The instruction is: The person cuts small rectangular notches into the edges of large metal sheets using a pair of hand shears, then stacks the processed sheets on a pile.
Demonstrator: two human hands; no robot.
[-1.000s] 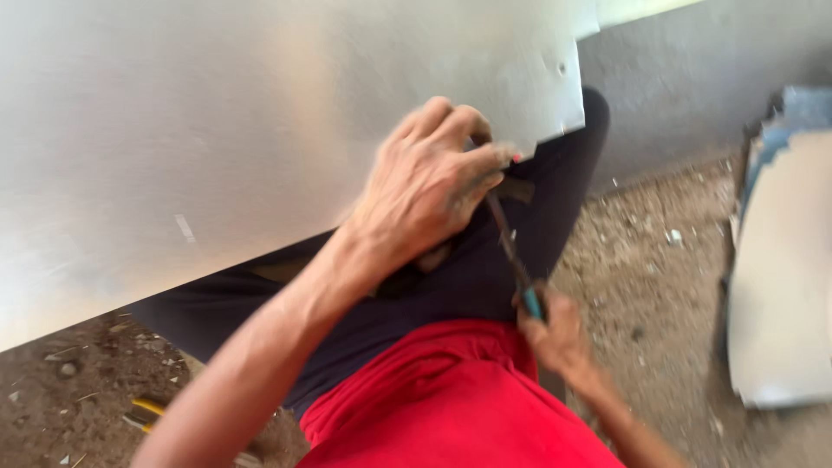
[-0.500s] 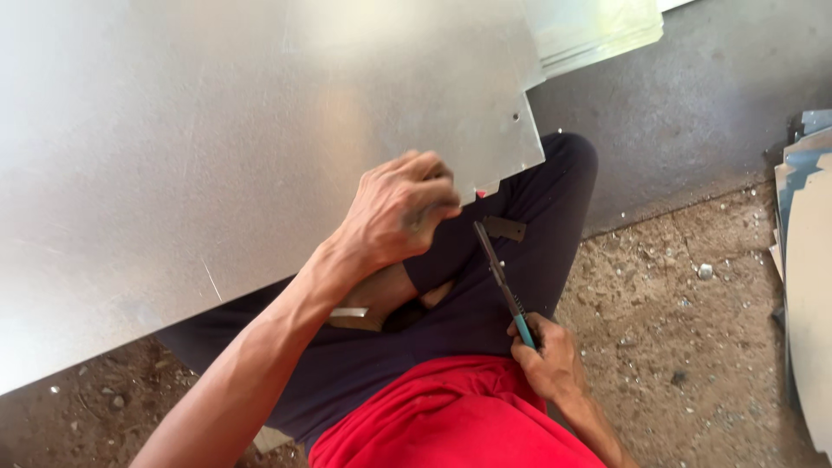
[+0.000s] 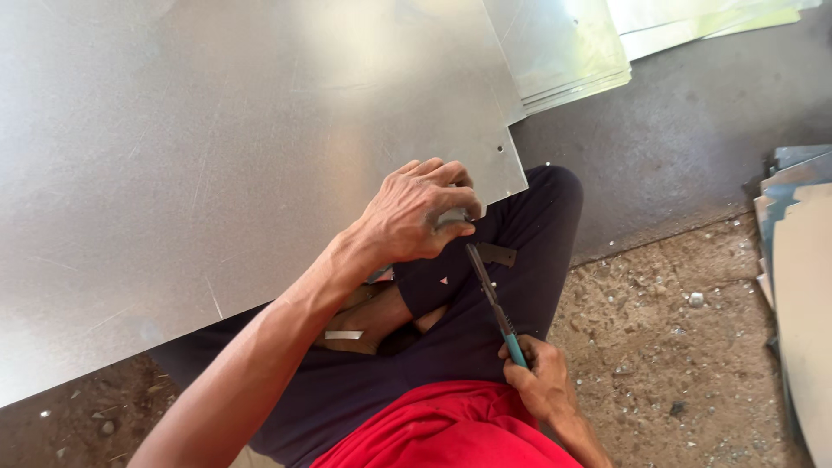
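Note:
A large shiny metal sheet point(image 3: 225, 165) lies across my lap and fills the upper left of the view. My left hand point(image 3: 414, 212) grips its near edge close to the right corner, fingers curled over the rim. My right hand point(image 3: 539, 381) sits low by my red shirt and holds tin snips point(image 3: 492, 295) by their teal handle. The snips' dark blades point up toward the sheet edge just under my left hand. A small cut metal strip point(image 3: 344, 334) rests on my dark trousers.
A stack of more metal sheets point(image 3: 568, 52) lies at the top right on the grey concrete floor point(image 3: 685, 147). Further flat boards point(image 3: 802, 286) lean at the right edge. Gritty dirt ground point(image 3: 667, 347) with small stones lies to my right.
The view has shifted, so the sheet's corner and the stacked sheets now show higher up. My left hand stays on the edge. The snips stay pointed at the sheet edge.

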